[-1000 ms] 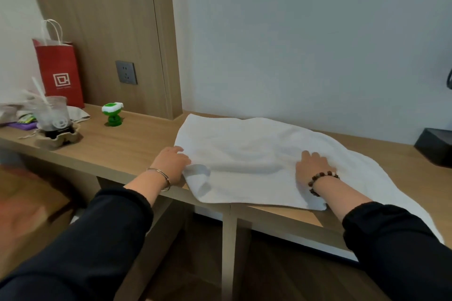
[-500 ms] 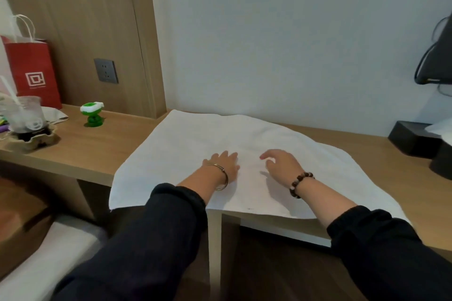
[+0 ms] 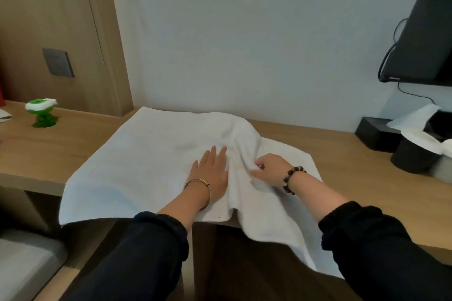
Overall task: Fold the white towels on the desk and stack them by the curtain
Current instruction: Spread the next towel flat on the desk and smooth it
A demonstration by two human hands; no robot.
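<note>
Head view: the white towel (image 3: 137, 166) lies spread on the table (image 3: 354, 171), its near edge hanging off. The left hand (image 3: 211, 171) presses flat, fingers straight, just left of the grip. The right hand (image 3: 269, 168), flat half a second ago, now pinches a raised ridge of cloth: the first fold looks begun.

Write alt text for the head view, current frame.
A person's left hand presses flat on a white towel spread over a wooden desk, while the right hand pinches a raised fold beside it. The towel's near edge hangs off the desk; a small green toy stands at the view's left.
</note>
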